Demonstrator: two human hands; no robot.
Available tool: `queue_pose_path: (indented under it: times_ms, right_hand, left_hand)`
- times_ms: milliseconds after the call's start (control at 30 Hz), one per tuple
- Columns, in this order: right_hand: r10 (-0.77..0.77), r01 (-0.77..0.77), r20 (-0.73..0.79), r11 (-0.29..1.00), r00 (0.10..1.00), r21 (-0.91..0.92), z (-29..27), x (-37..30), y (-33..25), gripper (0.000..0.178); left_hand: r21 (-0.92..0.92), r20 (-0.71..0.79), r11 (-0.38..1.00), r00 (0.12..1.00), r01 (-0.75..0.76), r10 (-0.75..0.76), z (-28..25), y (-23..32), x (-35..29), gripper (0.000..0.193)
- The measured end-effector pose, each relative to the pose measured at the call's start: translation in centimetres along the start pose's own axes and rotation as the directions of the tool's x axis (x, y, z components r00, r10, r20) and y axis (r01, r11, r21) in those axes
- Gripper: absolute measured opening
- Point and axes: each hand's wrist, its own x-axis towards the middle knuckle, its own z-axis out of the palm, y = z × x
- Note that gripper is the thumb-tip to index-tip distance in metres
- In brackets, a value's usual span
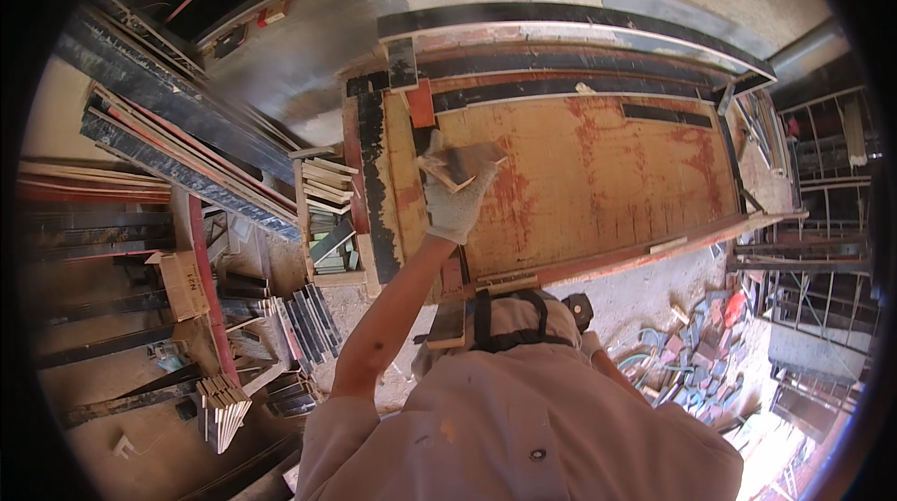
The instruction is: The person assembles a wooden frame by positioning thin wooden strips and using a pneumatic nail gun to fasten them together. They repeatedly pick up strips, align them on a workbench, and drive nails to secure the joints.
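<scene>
My left hand [458, 207], in a pale knitted work glove, reaches over the worn wooden workbench top [542, 174]. Its fingers are closed on a short piece of wood [467, 164], brown and grey with pale edges, near the bench's left end. The wood's far side is slightly blurred. Beside my waist on the right, my right hand [590, 344] shows only a small pale part; my body hides its fingers. Close to it is a dark rounded object [579, 312] at my belt, whose kind is unclear. A narrow black strip [666, 115] lies on the bench's far right.
Long dark boards [187, 164] lean at the left. A wooden bin [327, 211] holds stacked offcuts beside the bench. Scrap pieces [691, 351] cover the floor at right, near a metal rack [822, 183]. A cardboard box [179, 284] rests among shelved boards.
</scene>
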Motion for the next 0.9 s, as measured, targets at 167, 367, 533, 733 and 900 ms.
queue_pose_path:
  times_ms: [167, 367, 533, 733, 900]
  right_hand:
    - [-0.226, 0.213, -0.003, 0.923, 0.974, -0.320, 4.5, 5.1, 7.6, 0.049]
    - [0.205, -0.204, -0.005, 0.976, 0.979, 0.075, 0.3, 0.3, 1.4, 0.052]
    - [0.133, -0.133, -0.013, 0.991, 0.991, -0.001, 3.6, 5.5, 5.7, 0.051]
    - [-0.080, 0.078, 0.003, 0.962, 0.997, -0.262, 11.3, 11.2, 15.7, 0.053]
    - [0.164, -0.161, -0.054, 0.985, 0.985, 0.064, 11.5, 11.6, 13.9, 0.058]
  left_hand:
    - [-0.263, 0.047, 0.960, 0.993, -0.094, 0.110, -0.2, -1.5, 3.6, 0.028]
    - [0.148, 0.377, 0.963, 0.888, 0.225, -0.265, -0.3, -0.9, 3.7, 0.019]
    - [0.014, 0.324, 0.991, 0.938, 0.130, -0.127, 0.5, -10.5, 1.2, 0.024]
    - [0.261, -0.125, 0.881, 0.891, -0.395, 0.436, -3.0, 3.3, 7.4, 0.049]
    - [0.370, -0.157, 0.913, 0.957, -0.171, 0.243, -9.6, 7.9, 8.1, 0.055]
